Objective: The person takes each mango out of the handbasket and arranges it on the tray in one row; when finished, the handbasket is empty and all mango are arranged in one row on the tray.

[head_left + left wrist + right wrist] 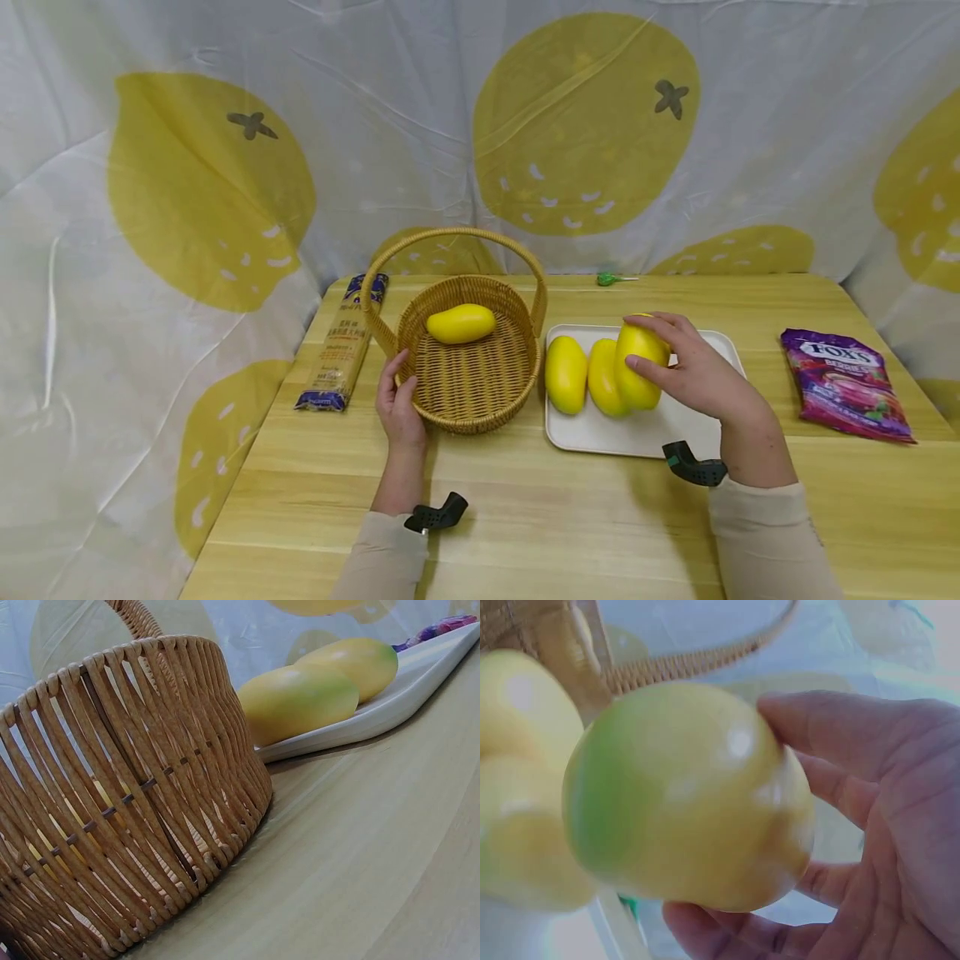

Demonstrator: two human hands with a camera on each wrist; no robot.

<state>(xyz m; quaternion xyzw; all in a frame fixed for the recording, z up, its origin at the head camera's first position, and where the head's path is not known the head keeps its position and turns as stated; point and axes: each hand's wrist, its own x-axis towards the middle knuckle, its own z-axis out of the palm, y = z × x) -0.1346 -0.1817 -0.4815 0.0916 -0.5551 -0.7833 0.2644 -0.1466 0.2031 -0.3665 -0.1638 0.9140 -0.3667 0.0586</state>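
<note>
My right hand (697, 367) grips a yellow mango (641, 367) over the white tray (667, 429). In the right wrist view that mango (682, 795) shows a green patch, with thumb and fingers around it. Two more mangoes, one at the left (566, 375) and one in the middle (606, 377), lie on the tray's left part. My left hand (401, 408) holds the left side of a round wicker basket (465, 425), fingers at its rim. Inside the basket lies one mango (461, 323). The left wrist view shows the basket's woven wall (142, 787) close up.
A spaghetti pack (341, 346) lies left of the basket, whose tall handle (453, 233) arches upward. Behind the tray is a green lollipop (606, 279). A purple candy bag (847, 383) lies at the right. A lemon-print cloth (420, 125) hangs behind the wooden table (525, 517).
</note>
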